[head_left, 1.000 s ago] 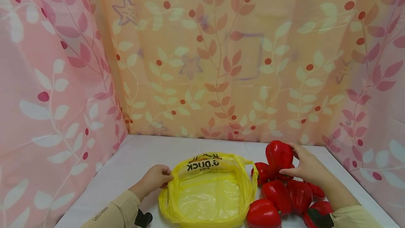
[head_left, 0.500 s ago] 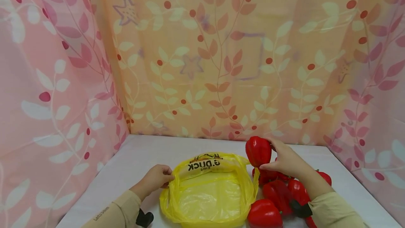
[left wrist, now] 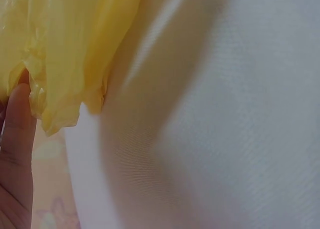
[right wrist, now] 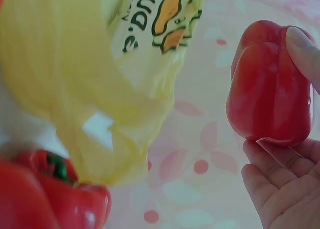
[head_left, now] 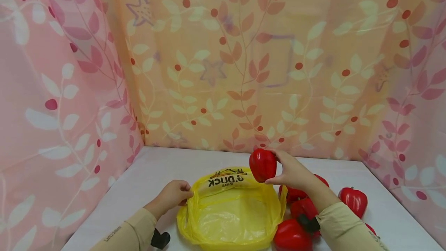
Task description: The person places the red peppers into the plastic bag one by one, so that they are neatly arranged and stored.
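Observation:
A yellow plastic bag [head_left: 230,220] with printed lettering stands with its mouth spread wide in the middle of the table. At its left rim my left hand [head_left: 173,196] pinches the plastic; the left wrist view shows a finger [left wrist: 17,119] against the bag's crumpled edge [left wrist: 60,89]. My right hand [head_left: 290,171] grips a red bell pepper [head_left: 262,165], raised over the bag's back right rim. In the right wrist view, thumb and fingers hold this pepper [right wrist: 272,84] from opposite sides, beside the bag's handle [right wrist: 85,154].
Several red bell peppers lie right of the bag, one at the front [head_left: 292,235] close against it and another [head_left: 353,200] farther right. My right forearm covers part of the pile. Patterned curtains [head_left: 244,69] enclose the white table [head_left: 163,162] at back and sides.
My right hand has lifted the bell pepper from the pile and carried it left, to above the bag's back right rim. The left hand keeps its hold on the bag.

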Demonstrator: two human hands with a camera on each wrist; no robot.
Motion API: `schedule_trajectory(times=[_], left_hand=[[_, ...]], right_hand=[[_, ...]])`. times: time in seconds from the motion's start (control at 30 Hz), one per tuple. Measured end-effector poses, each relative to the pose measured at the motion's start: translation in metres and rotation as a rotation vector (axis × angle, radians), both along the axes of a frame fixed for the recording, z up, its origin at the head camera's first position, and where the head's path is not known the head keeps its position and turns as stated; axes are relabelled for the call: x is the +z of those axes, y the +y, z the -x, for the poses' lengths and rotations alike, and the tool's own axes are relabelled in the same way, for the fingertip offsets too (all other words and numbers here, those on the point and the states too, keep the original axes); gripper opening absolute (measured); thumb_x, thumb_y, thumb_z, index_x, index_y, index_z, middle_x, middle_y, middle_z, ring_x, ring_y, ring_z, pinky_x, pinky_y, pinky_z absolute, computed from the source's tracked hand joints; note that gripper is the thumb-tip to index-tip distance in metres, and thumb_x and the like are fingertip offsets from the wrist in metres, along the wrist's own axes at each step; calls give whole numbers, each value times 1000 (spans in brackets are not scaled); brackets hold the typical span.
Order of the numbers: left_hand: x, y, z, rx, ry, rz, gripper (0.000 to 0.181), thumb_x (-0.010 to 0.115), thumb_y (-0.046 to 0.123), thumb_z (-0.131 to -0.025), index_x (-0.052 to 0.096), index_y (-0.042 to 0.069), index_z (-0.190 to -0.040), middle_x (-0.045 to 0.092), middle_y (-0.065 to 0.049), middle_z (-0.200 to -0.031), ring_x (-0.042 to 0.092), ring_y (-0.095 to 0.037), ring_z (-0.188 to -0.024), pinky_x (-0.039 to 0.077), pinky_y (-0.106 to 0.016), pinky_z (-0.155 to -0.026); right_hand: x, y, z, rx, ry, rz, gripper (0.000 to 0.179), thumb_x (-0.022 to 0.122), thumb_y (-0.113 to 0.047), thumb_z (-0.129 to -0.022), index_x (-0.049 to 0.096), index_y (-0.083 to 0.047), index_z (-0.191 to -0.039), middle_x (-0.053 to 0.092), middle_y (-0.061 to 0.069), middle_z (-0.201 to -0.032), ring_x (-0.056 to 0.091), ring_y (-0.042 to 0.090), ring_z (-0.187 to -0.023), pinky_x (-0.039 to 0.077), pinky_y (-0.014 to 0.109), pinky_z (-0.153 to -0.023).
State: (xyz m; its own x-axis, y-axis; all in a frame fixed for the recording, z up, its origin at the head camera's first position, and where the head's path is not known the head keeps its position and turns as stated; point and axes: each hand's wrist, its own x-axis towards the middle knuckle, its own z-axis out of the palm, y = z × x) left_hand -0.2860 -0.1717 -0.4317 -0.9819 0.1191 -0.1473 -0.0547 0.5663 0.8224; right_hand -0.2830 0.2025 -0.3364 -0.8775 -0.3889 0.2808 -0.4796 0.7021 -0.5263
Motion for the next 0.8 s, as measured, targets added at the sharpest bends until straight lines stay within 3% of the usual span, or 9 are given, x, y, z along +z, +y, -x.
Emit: schedule_trajectory(times=[0.47,0.8], left_hand=[[-2,-1,1,-5,-13,-19,14,68,20,-82,61,8,-82,57,-5,-82,55,-17,-70,54,-28,-64],[-1,-1,-1,-11,-5,-36,14,67,20,-83,61,7,-81,57,-4,-80,55,-16,-68,54,-28,-63]], right_hand=[[-10,-45,11,16,-40,-12,92,85,-38,-58,39,-12,-133,52,2,-124,50,24,-114,44,47,-91],[-19,-69,17,124,-36,12,86,84,-34,-61,40,-14,-132,51,-2,-123,49,19,-113,43,44,-93]])
